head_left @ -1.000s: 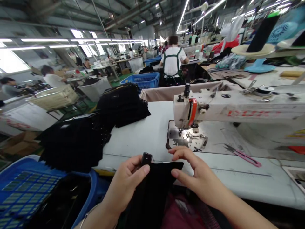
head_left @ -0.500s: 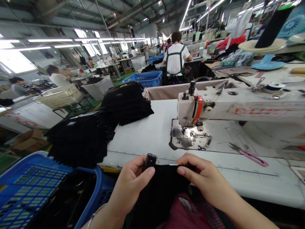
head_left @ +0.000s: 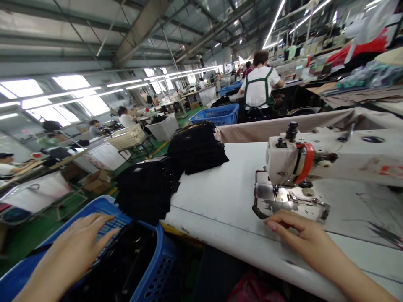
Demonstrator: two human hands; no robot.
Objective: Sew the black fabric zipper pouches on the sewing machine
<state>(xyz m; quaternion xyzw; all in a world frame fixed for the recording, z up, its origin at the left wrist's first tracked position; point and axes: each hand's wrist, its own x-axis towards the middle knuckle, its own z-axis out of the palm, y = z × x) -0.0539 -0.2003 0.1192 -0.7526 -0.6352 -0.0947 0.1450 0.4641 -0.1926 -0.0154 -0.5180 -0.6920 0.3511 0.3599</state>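
My left hand (head_left: 80, 243) reaches out flat over the blue plastic crate (head_left: 157, 260) at the lower left, fingers stretched, holding nothing. Black fabric (head_left: 126, 268) fills that crate. My right hand (head_left: 302, 239) rests on the white sewing table (head_left: 220, 197), fingers curled loosely, just in front of the sewing machine's (head_left: 296, 163) metal needle plate (head_left: 283, 201). Nothing shows in it. Two stacks of black fabric pieces lie at the table's left edge, one near (head_left: 147, 188) and one farther back (head_left: 197, 147).
A person in a white shirt with green straps (head_left: 260, 86) works with their back turned at the station ahead, beside another blue crate (head_left: 220, 114). A beige cloth (head_left: 283, 123) hangs along the table's far edge. Other workers and tables fill the hall at left.
Both hands let go of the black fabric piece with the buckle. My left hand swung left over the blue crate, my right hand moved onto the table by the machine. The view turned left.
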